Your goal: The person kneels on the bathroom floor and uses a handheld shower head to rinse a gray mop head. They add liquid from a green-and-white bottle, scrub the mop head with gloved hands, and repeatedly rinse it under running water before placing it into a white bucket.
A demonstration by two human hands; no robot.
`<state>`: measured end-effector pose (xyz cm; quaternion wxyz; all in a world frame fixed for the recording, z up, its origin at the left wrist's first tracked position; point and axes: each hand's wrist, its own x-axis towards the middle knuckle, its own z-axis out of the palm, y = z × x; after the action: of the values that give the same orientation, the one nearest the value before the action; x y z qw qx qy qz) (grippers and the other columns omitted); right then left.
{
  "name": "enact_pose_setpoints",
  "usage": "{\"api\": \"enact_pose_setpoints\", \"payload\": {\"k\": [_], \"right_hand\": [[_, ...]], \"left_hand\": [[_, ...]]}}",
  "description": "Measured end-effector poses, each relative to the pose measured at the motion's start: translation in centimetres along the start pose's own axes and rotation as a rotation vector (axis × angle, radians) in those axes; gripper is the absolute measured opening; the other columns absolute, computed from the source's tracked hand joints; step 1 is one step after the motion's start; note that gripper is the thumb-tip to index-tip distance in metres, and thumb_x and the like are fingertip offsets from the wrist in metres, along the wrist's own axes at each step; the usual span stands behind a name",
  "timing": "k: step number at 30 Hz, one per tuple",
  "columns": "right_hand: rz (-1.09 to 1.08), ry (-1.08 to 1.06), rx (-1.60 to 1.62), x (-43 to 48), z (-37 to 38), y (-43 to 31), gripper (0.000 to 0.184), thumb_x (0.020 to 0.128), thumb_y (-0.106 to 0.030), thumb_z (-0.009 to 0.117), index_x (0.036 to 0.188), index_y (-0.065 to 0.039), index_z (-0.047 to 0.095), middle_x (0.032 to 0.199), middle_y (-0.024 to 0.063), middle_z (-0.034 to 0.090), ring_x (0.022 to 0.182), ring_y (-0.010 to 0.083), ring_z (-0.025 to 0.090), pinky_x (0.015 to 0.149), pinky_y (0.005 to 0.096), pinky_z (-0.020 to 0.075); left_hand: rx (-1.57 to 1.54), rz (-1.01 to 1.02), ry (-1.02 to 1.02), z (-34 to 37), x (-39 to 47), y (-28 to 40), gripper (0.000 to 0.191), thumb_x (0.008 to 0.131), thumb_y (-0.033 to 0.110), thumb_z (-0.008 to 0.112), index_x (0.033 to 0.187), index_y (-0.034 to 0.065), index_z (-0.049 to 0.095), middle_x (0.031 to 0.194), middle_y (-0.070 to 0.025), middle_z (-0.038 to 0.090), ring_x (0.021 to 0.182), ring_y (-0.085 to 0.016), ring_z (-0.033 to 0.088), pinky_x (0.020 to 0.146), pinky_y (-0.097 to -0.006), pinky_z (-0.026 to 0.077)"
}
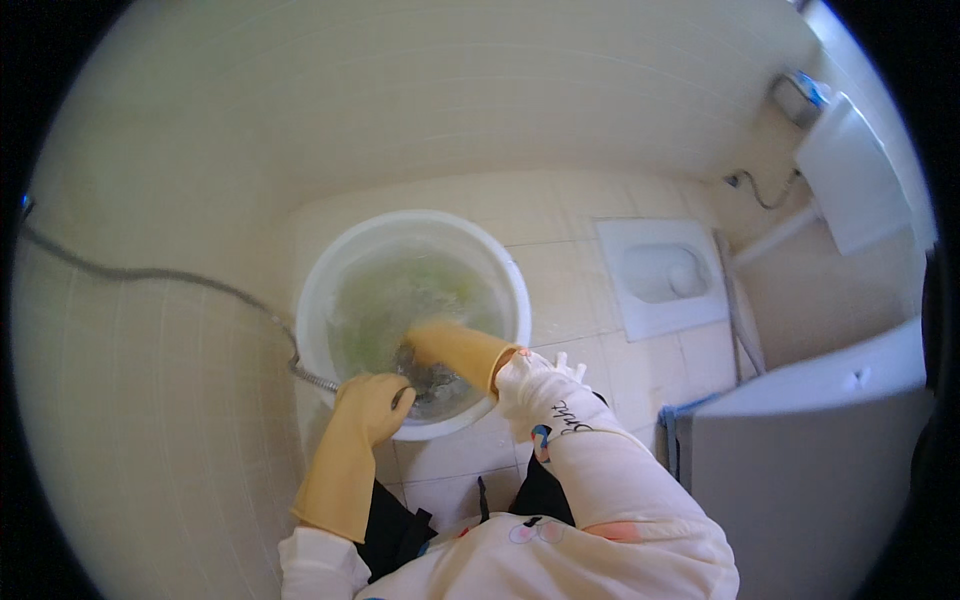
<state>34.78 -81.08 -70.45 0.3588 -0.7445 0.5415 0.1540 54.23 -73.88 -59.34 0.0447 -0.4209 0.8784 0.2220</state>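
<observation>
A large round white plastic tub (315, 300) stands on the tiled floor before me, holding water (375, 300) with a greenish tint. My left hand (375, 405), in a yellow rubber glove, is closed around the end of a flexible metal shower hose (202, 281) at the tub's near left rim. A dark rounded part shows by its thumb; I cannot tell whether it is the shower head. My right hand (442, 345), gloved alike, is blurred and reaches down to the water. Its fingers are hidden. Beneath it the water looks dark and rippled.
Right of the tub a white squat toilet (664, 274) is set in the floor. A white cistern (855, 176) with a pipe hangs on the right wall. A grey and white appliance or cabinet (795, 450) stands close at my right. Tiled walls (150, 390) rise left and ahead.
</observation>
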Motion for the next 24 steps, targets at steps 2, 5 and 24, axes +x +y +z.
{"api": "enact_pose_setpoints", "payload": {"k": [2,5,24], "right_hand": [[0.134,0.187,-0.099,2.0,-0.3,1.7,0.045,0.085,-0.022,0.078,0.130,-0.021,0.075,0.129,0.0128,0.074,0.118,0.0307,0.071,0.098,0.0477,0.0569],[0.262,0.299,0.048,4.3,-0.6,3.0,0.038,0.085,-0.021,0.075,0.123,-0.019,0.078,0.123,0.0150,0.076,0.115,0.0333,0.072,0.096,0.0455,0.0575],[-0.481,0.731,0.667,-13.4,-17.7,-3.1,0.019,0.092,-0.012,0.071,0.109,-0.007,0.079,0.089,0.0083,0.073,0.078,0.0204,0.066,0.075,0.0361,0.0548]], "left_hand": [[-0.005,0.018,0.019,0.2,0.4,-0.3,0.030,0.096,0.034,0.061,0.105,0.0114,0.078,0.107,-0.0106,0.077,0.103,-0.036,0.070,0.089,-0.0480,0.054],[-0.001,0.004,0.069,0.4,0.9,-0.7,0.028,0.096,0.033,0.061,0.103,0.0119,0.079,0.102,-0.0102,0.077,0.099,-0.036,0.070,0.086,-0.0484,0.054],[0.214,-0.073,0.072,2.5,1.5,-2.4,0.036,0.096,0.037,0.051,0.087,0.0124,0.075,0.095,-0.0154,0.076,0.094,-0.041,0.069,0.085,-0.0549,0.054]]}}
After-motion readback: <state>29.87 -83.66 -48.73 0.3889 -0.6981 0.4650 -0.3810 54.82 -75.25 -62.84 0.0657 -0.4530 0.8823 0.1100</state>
